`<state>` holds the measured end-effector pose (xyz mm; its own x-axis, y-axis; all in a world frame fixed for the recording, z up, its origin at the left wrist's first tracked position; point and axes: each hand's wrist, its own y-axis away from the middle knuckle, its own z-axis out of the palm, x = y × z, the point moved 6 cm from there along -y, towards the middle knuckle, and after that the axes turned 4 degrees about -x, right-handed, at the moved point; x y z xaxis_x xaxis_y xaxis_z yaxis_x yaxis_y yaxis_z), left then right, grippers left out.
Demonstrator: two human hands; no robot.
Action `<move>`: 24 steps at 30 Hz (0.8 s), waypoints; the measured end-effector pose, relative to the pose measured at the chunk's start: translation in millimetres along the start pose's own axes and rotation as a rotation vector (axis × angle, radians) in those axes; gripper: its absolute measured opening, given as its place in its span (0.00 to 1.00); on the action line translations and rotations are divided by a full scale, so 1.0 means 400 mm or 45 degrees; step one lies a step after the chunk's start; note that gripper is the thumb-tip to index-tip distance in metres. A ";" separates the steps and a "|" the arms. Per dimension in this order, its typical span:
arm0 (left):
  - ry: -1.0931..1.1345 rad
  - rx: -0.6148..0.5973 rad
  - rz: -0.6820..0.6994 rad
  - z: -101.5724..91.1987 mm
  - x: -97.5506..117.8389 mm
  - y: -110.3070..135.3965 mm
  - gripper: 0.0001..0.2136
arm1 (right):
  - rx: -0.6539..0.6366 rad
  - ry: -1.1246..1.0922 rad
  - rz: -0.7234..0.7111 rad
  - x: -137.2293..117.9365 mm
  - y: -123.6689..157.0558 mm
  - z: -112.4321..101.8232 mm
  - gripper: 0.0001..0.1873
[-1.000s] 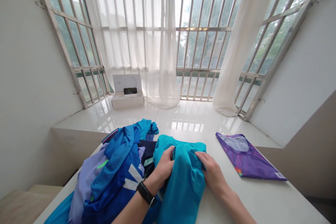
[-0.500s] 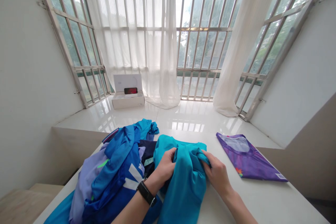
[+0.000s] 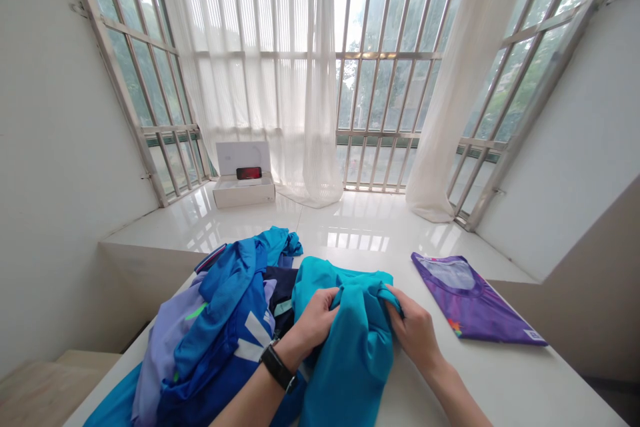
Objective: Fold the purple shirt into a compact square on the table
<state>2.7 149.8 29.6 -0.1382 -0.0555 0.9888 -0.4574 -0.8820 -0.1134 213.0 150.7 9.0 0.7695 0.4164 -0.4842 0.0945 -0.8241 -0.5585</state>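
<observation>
A teal garment (image 3: pixel 350 360), perhaps a shirt, lies bunched on the white table, its near end running off the bottom of the view. My left hand (image 3: pixel 320 317), with a dark band on the wrist, pinches a fold near its middle. On its right edge my right hand (image 3: pixel 411 323) grips the cloth between thumb and fingers. The fingertips of both hands are partly hidden in the folds. Against the garment's left side rests a heap of loose clothes (image 3: pixel 220 327) in blue, lilac and navy.
A neatly folded purple shirt (image 3: pixel 480 310) lies at the table's right (image 3: pixel 530 380). Behind, on the glossy sill (image 3: pixel 310 223), stands an open white box (image 3: pixel 244 195) with a phone (image 3: pixel 249 173) propped in it. White curtains (image 3: pixel 250 80) hang before barred windows.
My left hand has shifted slightly to the right, drawing the fold it pinches closer to my right hand. The right hand has barely moved; the other things are where they were.
</observation>
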 end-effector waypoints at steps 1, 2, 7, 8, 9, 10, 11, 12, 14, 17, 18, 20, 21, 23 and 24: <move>0.002 -0.006 0.002 0.000 -0.002 -0.001 0.21 | -0.003 -0.006 0.003 -0.001 0.000 0.000 0.24; 0.004 -0.011 0.003 -0.001 -0.004 -0.001 0.21 | -0.005 -0.010 0.005 -0.001 -0.001 0.000 0.24; -0.024 -0.044 0.013 -0.001 -0.010 -0.002 0.20 | 0.003 -0.012 0.011 0.001 0.000 0.001 0.24; -0.026 -0.055 0.010 0.000 -0.012 -0.002 0.20 | 0.005 -0.014 0.011 0.001 0.000 0.001 0.24; -0.024 -0.064 0.005 0.000 -0.014 -0.001 0.20 | 0.004 -0.016 0.011 0.001 0.000 0.001 0.24; -0.021 -0.073 0.000 0.001 -0.016 -0.001 0.20 | 0.001 -0.018 0.012 0.001 0.000 0.002 0.24; -0.019 -0.077 -0.002 0.002 -0.018 -0.001 0.20 | -0.003 -0.021 0.014 0.001 -0.001 0.002 0.23; -0.019 -0.075 -0.002 0.002 -0.019 -0.001 0.19 | -0.005 -0.022 0.016 0.001 -0.001 0.002 0.23; -0.029 -0.055 0.005 -0.001 -0.019 -0.002 0.19 | -0.008 -0.022 0.021 -0.001 -0.001 0.001 0.23; -0.047 -0.019 0.013 -0.003 -0.013 -0.002 0.19 | -0.010 -0.017 0.030 -0.002 -0.002 -0.002 0.25; -0.051 -0.013 0.015 -0.003 -0.010 -0.002 0.19 | -0.010 -0.014 0.035 -0.002 -0.002 -0.003 0.25; -0.045 0.000 0.015 -0.003 -0.004 -0.001 0.19 | -0.007 -0.008 0.044 -0.003 -0.003 -0.004 0.25; -0.036 0.009 0.011 -0.003 -0.002 -0.001 0.19 | -0.006 -0.006 0.047 -0.003 -0.003 -0.005 0.25; -0.008 0.024 -0.002 -0.004 -0.001 0.000 0.20 | -0.010 -0.005 0.049 -0.003 -0.003 -0.005 0.25; 0.007 0.029 -0.009 -0.004 -0.001 0.000 0.21 | -0.013 -0.005 0.049 -0.003 -0.003 -0.004 0.25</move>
<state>1.3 150.6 29.2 -0.1395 -0.0465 0.9891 -0.4381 -0.8929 -0.1038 213.0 150.4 11.4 0.7702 0.3859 -0.5078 0.0714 -0.8434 -0.5326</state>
